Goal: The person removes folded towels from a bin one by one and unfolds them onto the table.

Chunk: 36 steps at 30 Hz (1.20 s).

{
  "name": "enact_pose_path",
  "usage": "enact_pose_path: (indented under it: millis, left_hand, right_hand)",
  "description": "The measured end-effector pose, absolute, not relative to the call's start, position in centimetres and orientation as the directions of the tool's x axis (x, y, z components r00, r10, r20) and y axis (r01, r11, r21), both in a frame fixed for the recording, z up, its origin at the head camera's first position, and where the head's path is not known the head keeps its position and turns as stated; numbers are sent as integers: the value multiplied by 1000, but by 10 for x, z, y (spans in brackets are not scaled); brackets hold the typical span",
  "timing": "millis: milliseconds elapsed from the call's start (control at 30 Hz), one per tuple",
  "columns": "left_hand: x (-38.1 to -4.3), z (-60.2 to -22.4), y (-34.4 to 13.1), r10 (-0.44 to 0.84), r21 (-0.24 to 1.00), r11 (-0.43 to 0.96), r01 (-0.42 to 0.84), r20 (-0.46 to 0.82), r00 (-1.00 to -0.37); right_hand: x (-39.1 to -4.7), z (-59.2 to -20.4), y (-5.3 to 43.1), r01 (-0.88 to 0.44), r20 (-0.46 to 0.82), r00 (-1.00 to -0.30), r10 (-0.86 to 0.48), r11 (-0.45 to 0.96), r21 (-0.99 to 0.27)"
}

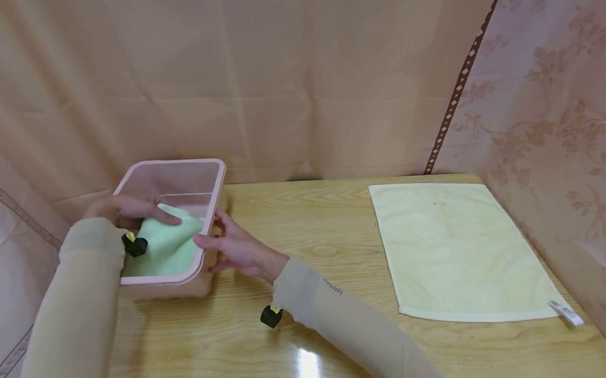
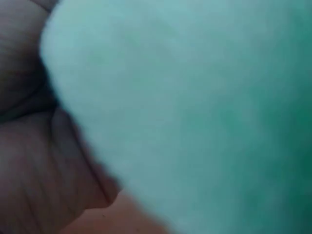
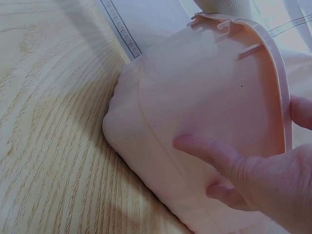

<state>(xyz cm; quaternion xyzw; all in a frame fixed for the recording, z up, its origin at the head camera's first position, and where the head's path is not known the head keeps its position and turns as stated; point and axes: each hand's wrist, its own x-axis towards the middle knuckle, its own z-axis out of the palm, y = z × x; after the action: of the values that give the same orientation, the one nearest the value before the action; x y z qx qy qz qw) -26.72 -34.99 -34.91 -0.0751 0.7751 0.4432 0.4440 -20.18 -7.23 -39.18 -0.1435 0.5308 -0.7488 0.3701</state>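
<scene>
A pink plastic bin stands at the left of the table with a light green towel inside it. My left hand reaches into the bin and holds the towel, thumb on top; its other fingers are mostly hidden. Close up in the left wrist view, the green towel fills most of the picture beside the palm. At the bin's right side, my right hand grips the wall, thumb over the rim and fingers against the outside. The right wrist view shows those fingers on the bin.
A pale yellow towel lies spread flat on the right of the wooden table, a white tag at its near corner. Beige curtains hang behind the table, and patterned cloth at the right.
</scene>
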Motion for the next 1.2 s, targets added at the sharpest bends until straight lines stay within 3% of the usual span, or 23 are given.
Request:
enact_pose_path:
  millis: [200, 467, 800, 1200]
  left_hand:
    - [-267, -340, -346, 338, 683, 541, -491, -711, -617]
    - [-261, -311, -341, 250, 669, 570, -477, -694, -675]
    - [-250, -259, -336, 296, 649, 729, -216, -584, -756]
    - [-235, -195, -323, 286, 597, 795, -107, -524, -803]
  right_hand:
    - [-202, -392, -73, 400, -180, -687, -704, -159, -903]
    - [-204, -390, -75, 416, -191, -688, -700, -165, -894]
    - [-205, -388, -71, 430, -223, -698, -680, -149, -891]
    - [-206, -385, -68, 449, -254, -703, -665, -138, -883]
